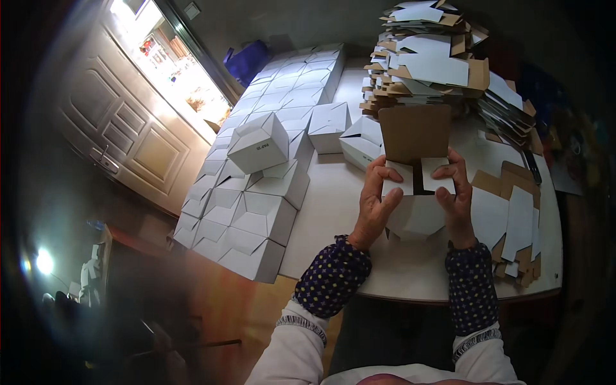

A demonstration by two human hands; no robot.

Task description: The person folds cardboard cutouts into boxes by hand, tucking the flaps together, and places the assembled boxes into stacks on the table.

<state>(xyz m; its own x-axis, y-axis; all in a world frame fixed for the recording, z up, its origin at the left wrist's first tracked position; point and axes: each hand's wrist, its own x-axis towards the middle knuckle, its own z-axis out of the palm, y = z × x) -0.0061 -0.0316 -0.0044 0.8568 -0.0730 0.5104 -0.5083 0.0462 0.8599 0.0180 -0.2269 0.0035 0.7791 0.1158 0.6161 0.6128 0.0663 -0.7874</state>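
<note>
Between my two hands is a partly folded white cardboard box [416,215], brown on its inside. Its large back flap [416,133] stands up, brown face toward me. Two small white side flaps are bent inward over the opening, a dark gap between them. On the left side, my left hand [380,199] grips the box, fingers curled over one flap and thumb at the front edge. My right hand [457,196] holds the other side the same way. The box is just above the table; its underside is hidden.
Closed white boxes [256,212] stand in rows along the table's left, one box [260,142] lying on top. Two more boxes [329,127] are near the middle. Flat cardboard blanks [433,64] pile up at the back right; others [513,218] lie beside my right hand. A door [122,128] stands left.
</note>
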